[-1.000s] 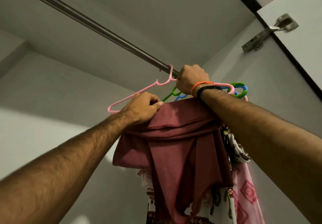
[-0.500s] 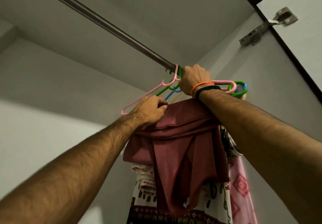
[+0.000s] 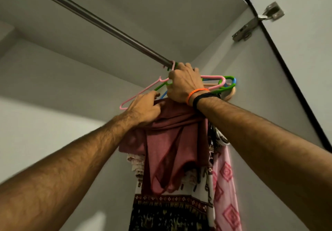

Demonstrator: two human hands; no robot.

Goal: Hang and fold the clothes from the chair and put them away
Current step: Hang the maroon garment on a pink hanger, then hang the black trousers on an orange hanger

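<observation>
**Pink hanger's hook reaches the rod**

Our right hand (image 3: 183, 85) is curled tight around the neck of the pink hanger (image 3: 142, 94), just below the closet rod (image 3: 111, 31), and the hook now sits on the rod directly above our knuckles. A second ago that hook hung short of the rod's visible end; half a second ago it was just arriving there. Now it looks seated beside the green hanger (image 3: 227, 84), so the hanging step for this garment appears nearly finished. The fist covers the point where the hook meets the rod, so we cannot be sure it has fully caught.

Our left hand (image 3: 145, 108) pinches the top fold of the maroon garment (image 3: 172, 144), which is draped over the hanger's lower bar just beneath both grips. The fingers are bent onto the cloth, with the fingertips touching the hanger's pink arm. Compared with the earlier pictures, this hand has climbed closer to the right hand, and the garment has shifted in toward the patterned clothes (image 3: 179, 209) already hanging behind it.

The blue hanger (image 3: 233, 80) and the green one crowd just past our right wrist. In our judgement, what remains here is letting go with both hands and checking that the cloth stays put; any clothes left on the chair are out of view.
</observation>
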